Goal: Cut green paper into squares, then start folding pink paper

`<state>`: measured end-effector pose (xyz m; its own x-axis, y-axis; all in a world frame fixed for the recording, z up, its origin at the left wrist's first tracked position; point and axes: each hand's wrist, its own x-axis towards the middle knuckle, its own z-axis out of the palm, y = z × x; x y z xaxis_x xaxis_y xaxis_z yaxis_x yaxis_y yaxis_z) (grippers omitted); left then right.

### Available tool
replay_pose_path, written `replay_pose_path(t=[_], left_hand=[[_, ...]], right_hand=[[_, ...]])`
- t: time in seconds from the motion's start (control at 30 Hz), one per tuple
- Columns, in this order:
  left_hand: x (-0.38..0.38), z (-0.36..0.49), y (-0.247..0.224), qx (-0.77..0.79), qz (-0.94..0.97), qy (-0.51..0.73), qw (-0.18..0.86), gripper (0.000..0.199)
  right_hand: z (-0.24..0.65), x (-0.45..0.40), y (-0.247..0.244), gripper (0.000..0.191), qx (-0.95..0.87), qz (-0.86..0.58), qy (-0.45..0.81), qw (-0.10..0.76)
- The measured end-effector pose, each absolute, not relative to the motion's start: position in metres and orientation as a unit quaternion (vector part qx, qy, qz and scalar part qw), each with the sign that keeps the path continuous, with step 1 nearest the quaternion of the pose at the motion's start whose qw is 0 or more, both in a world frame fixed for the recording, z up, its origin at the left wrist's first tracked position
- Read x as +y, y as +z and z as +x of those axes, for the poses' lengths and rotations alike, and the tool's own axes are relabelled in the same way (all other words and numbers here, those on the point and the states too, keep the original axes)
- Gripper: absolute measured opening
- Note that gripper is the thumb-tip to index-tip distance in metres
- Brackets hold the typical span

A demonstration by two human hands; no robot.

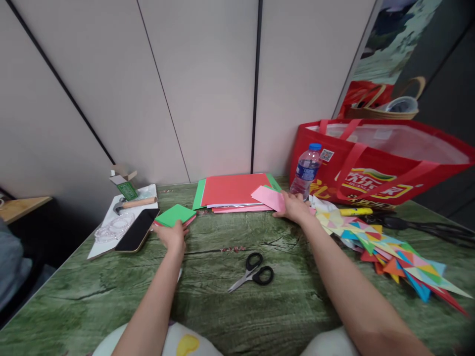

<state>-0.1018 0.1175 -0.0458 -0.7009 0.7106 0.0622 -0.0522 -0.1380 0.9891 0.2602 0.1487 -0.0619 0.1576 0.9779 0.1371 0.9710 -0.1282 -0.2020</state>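
Between the thumb and fingers of my left hand (171, 234) is a small stack of square paper, with green paper (175, 214) on top and pink-red edges below. My right hand (297, 207) grips a piece of pink paper (272, 199), which overlaps the right front corner of a larger paper pile. That pile has a red sheet (233, 189) uppermost, with green and pink sheets under it. Black-handled scissors (255, 271) lie on the table between my forearms, blades pointing to the lower left.
On the left are a phone (137, 230), a hammer (138, 203), a beaded strand (114, 227) and a green box (125, 185). A water bottle (306, 170), red bag (371, 168), yellow tube (355, 211) and folded coloured paper shapes (393, 252) occupy the right side of the green table (222, 316).
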Motion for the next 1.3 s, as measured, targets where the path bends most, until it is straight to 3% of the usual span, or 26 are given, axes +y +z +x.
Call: replay_pose_path(t=[0.13, 0.27, 0.5, 0.63, 0.73, 0.83, 0.93, 1.1, 1.3], left_hand=[[0.113, -0.097, -0.042, 0.624, 0.316, 0.684, 0.205, 0.062], [0.105, -0.082, -0.034, 0.617, 0.390, 0.658, 0.184, 0.041], [0.089, -0.051, -0.027, 0.551, 0.521, 0.593, 0.270, 0.014], [0.085, -0.041, -0.026, 0.501, 0.573, 0.540, 0.359, 0.027], [0.083, -0.036, -0.027, 0.415, 0.587, 0.505, 0.478, 0.060], [0.080, -0.035, -0.030, 0.323, 0.566, 0.510, 0.561, 0.086], [0.077, -0.037, -0.028, 0.331, 0.540, 0.529, 0.564, 0.077], [0.073, -0.038, -0.016, 0.338, 0.479, 0.563, 0.583, 0.063], [0.075, -0.036, -0.016, 0.318, 0.467, 0.582, 0.585, 0.054]], right_hand=[[0.253, 0.150, -0.066, 0.090, -0.626, -0.770, 0.002, 0.126], [0.244, 0.147, -0.067, 0.088, -0.608, -0.781, -0.011, 0.142], [0.236, 0.133, -0.049, 0.083, -0.586, -0.787, -0.040, 0.187], [0.215, 0.126, -0.018, 0.074, -0.613, -0.753, -0.053, 0.235], [0.178, 0.115, 0.002, 0.074, -0.720, -0.589, 0.018, 0.367], [0.137, 0.098, 0.007, 0.074, -0.814, -0.439, 0.120, 0.361], [0.111, 0.082, 0.003, 0.066, -0.851, -0.395, 0.148, 0.312], [0.101, 0.068, -0.002, 0.043, -0.854, -0.392, 0.160, 0.303], [0.107, 0.070, 0.000, 0.028, -0.871, -0.370, 0.176, 0.273]])
